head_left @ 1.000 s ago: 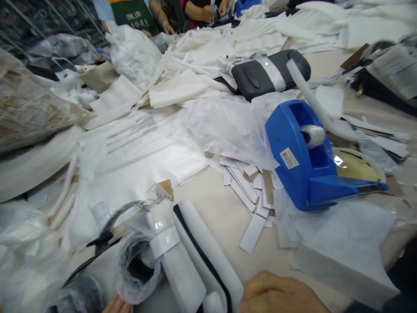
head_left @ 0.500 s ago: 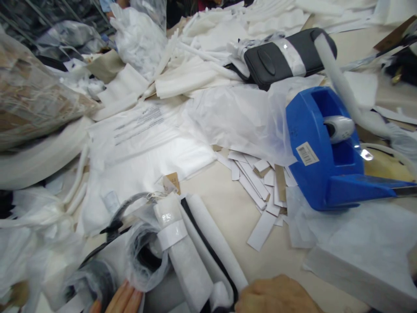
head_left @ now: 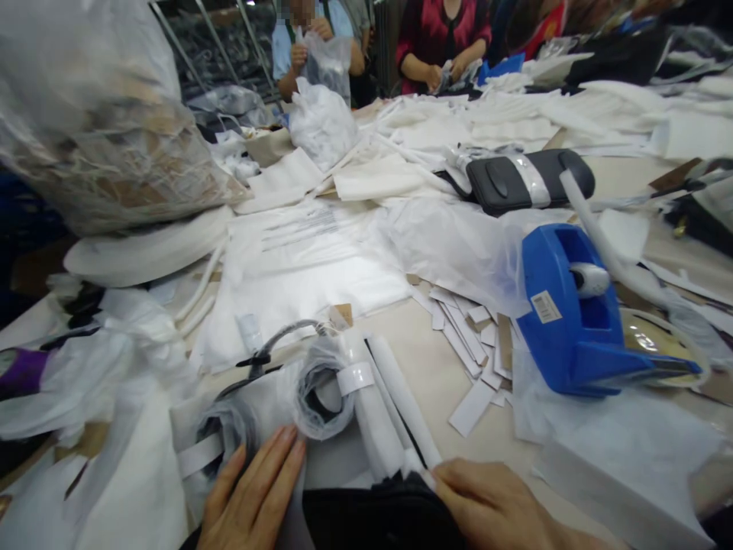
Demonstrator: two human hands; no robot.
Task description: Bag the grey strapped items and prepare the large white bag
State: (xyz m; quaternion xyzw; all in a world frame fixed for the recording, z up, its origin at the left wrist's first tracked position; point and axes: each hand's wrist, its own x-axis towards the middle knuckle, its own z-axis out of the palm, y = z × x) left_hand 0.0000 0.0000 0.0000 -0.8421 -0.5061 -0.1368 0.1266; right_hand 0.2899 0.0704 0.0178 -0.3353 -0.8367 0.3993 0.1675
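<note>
Hands first: the left hand (head_left: 255, 493) lies flat with fingers stretched out and together, palm down on a black bag wrapped in white foam sheet and thin plastic (head_left: 321, 428) at the near edge of the beige table (head_left: 424, 367). The right hand (head_left: 492, 508) rests loosely curled, palm down, its fingertips touching the dark fabric at the bag's near end; it grips nothing that can be seen. The bag lies between the 2 hands, its handles sheathed in white foam tubes bound with white tape (head_left: 372, 397) that point away from the person, and a small brown tag (head_left: 343, 313) sits just beyond them.

Right of the bag, a scatter of white and brown paper strips (head_left: 469, 351) lies beside a blue plastic tape dispenser (head_left: 566, 321). Further back are a clear plastic sleeve with printed text (head_left: 309, 244), a black pouch banded with clear tape (head_left: 527, 179) and heaps of white foam sheets (head_left: 504, 122). A large clear sack stuffed with paper scraps (head_left: 97, 130) fills the far left. Across the table, 2 other people (head_left: 447, 38) handle white wrapping
</note>
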